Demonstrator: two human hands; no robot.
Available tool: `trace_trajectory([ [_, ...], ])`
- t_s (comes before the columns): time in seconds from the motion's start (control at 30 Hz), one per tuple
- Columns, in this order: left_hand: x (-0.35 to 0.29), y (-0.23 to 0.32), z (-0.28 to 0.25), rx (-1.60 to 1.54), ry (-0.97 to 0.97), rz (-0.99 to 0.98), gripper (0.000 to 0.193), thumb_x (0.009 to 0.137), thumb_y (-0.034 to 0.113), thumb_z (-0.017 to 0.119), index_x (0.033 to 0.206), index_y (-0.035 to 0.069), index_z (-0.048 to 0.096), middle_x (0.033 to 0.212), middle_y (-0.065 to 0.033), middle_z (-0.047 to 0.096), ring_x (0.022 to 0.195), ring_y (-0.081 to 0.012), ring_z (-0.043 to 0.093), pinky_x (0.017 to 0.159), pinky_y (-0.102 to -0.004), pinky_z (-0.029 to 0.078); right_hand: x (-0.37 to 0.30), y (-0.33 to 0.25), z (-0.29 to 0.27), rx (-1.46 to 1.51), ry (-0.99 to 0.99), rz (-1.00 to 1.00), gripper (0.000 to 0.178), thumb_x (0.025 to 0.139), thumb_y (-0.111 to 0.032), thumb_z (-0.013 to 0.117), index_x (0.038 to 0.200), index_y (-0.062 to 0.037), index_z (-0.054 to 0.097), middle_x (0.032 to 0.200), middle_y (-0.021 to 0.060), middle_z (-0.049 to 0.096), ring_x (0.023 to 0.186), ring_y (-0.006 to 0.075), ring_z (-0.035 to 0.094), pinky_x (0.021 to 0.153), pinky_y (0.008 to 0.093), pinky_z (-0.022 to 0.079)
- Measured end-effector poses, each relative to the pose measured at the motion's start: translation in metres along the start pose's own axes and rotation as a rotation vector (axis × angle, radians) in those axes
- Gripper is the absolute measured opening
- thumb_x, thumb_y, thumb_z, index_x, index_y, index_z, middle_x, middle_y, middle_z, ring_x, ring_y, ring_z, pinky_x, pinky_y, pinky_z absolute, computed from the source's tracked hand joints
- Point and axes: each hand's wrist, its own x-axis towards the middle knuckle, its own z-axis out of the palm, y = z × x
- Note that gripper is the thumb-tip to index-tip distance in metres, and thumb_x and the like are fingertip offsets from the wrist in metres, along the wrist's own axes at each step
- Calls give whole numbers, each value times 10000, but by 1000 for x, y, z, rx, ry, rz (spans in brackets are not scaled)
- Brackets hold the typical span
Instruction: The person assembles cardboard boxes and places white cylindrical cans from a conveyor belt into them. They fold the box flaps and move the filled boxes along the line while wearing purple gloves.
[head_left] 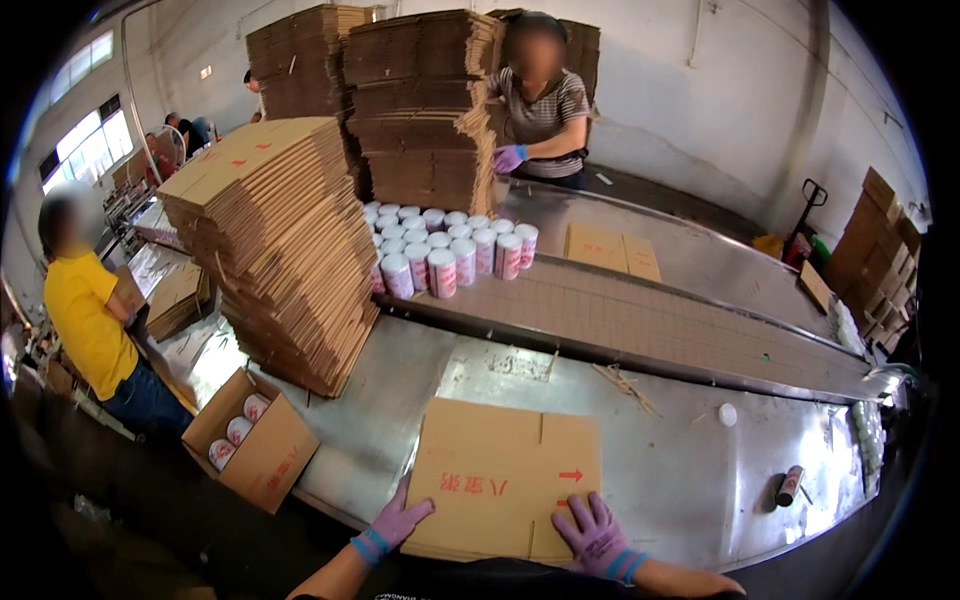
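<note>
A folded-flat cardboard carton [500, 455] with red print lies on the metal table in front of me. My left hand [397, 522], in a purple glove, grips its near left edge, thumb over the top and fingers along the side. At the near right corner my right hand [597, 538], gloved alike, rests on the cardboard with its fingers spread. Underneath, the carton's lower layers are mostly hidden.
A tall leaning stack of flat cartons [275, 250] stands left of many white-topped cans [442, 272] by the conveyor [650, 310]. An open carton [275, 465] holds cans. A dark-ended can [790, 486] lies at right. Co-workers [545, 110] stand across the conveyor and at left.
</note>
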Motion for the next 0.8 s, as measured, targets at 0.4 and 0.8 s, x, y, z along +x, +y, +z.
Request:
trace_trajectory([
  [0.4, 10, 108, -10, 26, -203, 622, 596, 909, 301, 530, 1388, -12, 364, 1493, -220, 245, 1426, -310, 135, 1142, -399, 99, 16, 47, -112, 698, 648, 168, 368, 879, -110, 565, 1242, -60, 524, 1035, 104, 657, 893, 216, 638, 785, 316, 500],
  [0.8, 89, 221, 10, 75, -74, 312, 784, 820, 136, 682, 1430, 29, 201, 1246, -156, 466, 1124, -187, 468, 987, -325, 387, 84, 20, -141, 340, 414, -326, 605, 744, -430, 716, 1232, -98, 581, 1356, 58, 478, 1283, 352, 365, 1099, 483, 219],
])
